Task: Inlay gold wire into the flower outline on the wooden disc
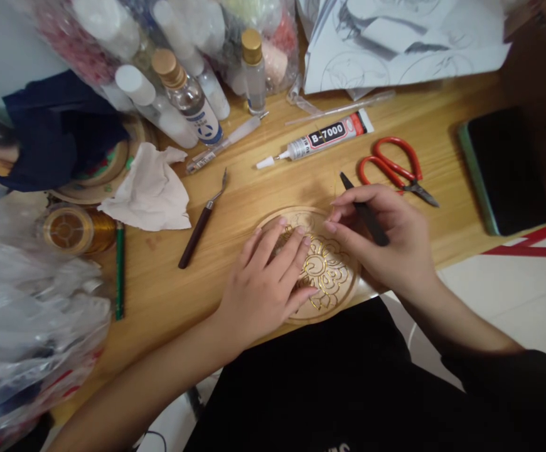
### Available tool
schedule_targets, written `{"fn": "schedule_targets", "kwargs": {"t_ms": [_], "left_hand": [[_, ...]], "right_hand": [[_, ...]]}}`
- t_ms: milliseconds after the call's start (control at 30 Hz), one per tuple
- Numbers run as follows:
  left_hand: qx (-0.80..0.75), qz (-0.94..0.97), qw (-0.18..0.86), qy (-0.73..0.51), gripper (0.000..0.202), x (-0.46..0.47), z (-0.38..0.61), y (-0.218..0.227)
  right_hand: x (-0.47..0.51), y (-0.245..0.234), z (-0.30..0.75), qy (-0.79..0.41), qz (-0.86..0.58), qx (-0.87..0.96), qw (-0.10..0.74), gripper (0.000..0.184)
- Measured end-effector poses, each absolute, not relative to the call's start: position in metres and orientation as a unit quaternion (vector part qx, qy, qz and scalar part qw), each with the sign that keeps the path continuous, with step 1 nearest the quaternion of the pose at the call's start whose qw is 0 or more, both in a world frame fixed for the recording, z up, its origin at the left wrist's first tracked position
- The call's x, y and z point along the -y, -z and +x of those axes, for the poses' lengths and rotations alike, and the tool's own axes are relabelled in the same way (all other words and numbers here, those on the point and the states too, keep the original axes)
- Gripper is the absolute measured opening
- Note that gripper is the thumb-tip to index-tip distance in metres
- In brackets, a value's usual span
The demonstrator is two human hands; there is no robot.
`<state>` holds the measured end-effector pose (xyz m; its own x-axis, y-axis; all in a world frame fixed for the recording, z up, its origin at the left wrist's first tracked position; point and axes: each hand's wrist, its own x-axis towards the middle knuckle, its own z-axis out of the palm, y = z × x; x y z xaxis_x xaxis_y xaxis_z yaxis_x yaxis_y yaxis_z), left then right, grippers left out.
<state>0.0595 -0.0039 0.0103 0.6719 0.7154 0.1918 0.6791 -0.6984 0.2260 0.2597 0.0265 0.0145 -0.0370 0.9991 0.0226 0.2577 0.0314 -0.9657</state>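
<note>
My left hand (266,279) lies flat with its fingers spread on a round wooden disc (351,295), near the table's front edge. A flower pattern of gold wire (315,265) stands on the disc, partly hidden under the fingers. Over the disc's right side, my right hand (386,235) is closed, holding black tweezers (369,220) that slant across its fingers. Thumb and forefinger are pinched together; a fine gold strand seems to rise there, too thin to make out surely. Beyond the hand lie red-handled scissors (398,166) and a B-7000 glue tube (320,138).
A dark-handled tool with a bent metal tip (202,229), a green pencil (120,270) and a gold wire spool (73,229) lie left, near crumpled tissue (148,188). Bottles (192,103) and printed sheets (395,47) line the back. A phone (508,172) lies right.
</note>
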Motion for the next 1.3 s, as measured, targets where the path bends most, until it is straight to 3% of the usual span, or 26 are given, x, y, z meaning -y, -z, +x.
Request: {"fn": "schedule_targets", "kwargs": {"t_ms": [567, 833, 1000, 1133, 1300], "left_hand": [[-0.382, 0.906, 0.081, -0.165, 0.048, 0.003, 0.057, -0.006], [-0.38, 0.903, 0.106, -0.171, 0.043, 0.002, 0.056, -0.006], [-0.377, 0.905, 0.098, -0.168, 0.042, 0.002, 0.056, -0.008], [-0.378, 0.906, 0.096, -0.164, 0.045, 0.002, 0.055, -0.008], [-0.383, 0.904, 0.098, -0.16, 0.046, 0.002, 0.056, -0.008]], "right_hand": [[-0.021, -0.011, 0.26, -0.441, -0.549, 0.574, 0.419, 0.023], [-0.018, -0.016, 0.268, -0.219, -0.559, 0.654, 0.46, 0.033], [-0.028, -0.028, 0.279, -0.148, -0.447, 0.809, 0.351, 0.032], [-0.039, -0.03, 0.283, -0.174, -0.4, 0.861, 0.262, 0.022], [-0.043, -0.027, 0.284, -0.228, -0.384, 0.857, 0.255, 0.021]]}}
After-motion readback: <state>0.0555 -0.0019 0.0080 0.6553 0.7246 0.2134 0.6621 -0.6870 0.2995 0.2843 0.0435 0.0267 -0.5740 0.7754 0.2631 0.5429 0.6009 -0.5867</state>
